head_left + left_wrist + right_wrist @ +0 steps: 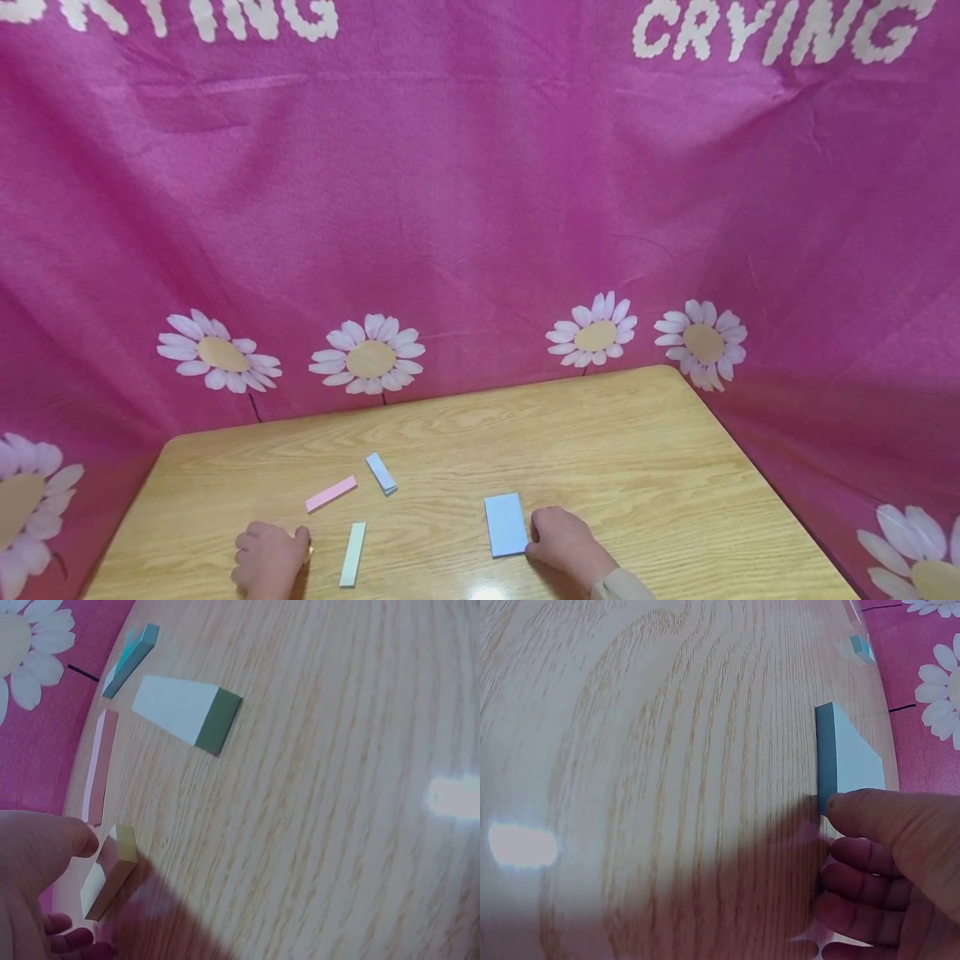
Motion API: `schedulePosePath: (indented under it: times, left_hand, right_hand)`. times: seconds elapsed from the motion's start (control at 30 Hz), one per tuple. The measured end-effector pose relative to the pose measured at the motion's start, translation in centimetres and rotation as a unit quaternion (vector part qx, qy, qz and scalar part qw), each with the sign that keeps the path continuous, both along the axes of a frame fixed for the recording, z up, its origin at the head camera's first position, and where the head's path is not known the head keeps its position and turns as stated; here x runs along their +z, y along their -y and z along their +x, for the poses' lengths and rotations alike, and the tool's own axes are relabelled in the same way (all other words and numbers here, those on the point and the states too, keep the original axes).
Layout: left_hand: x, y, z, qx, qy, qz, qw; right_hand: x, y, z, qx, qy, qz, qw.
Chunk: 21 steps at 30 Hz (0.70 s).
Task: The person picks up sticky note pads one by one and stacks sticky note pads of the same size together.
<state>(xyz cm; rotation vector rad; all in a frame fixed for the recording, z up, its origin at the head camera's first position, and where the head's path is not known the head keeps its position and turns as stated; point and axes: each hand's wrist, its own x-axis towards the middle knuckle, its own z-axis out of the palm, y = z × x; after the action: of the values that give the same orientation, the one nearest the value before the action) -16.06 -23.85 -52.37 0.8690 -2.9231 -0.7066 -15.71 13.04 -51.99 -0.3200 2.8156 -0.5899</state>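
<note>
A blue sticky note pad [506, 525] lies flat on the table. My right hand [564, 543] is at its right edge, the thumb right at the near corner in the right wrist view and the other fingers loosely curled beside the pad. My left hand [268, 560] is over a narrow yellow sticky note pad [112, 871], with thumb and fingers spread apart about it. From the head view only a small end of the yellow pad shows. Nearby lie narrow sticky note pads in pale green [352, 554], pink [331, 493] and light blue [381, 474].
The wooden table [637, 450] has rounded far corners. Behind it and along both sides hangs a magenta cloth [480, 208] printed with daisies and white lettering. A bright light reflection shows on the near table surface.
</note>
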Motion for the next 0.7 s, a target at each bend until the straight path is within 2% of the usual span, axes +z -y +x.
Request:
schedulePosePath:
  times: [0.33, 0.7]
  left_hand:
    - [0.18, 0.08, 0.29, -0.001, 0.012, 0.009, 0.9999]
    - [0.44, 0.18, 0.16, -0.034, 0.048, 0.022, 0.998]
  right_hand:
    - [-0.07, 0.0, 0.11, 0.0, -0.006, 0.003, 1.0]
    - [0.05, 0.07, 0.08, -0.004, 0.004, 0.003, 1.0]
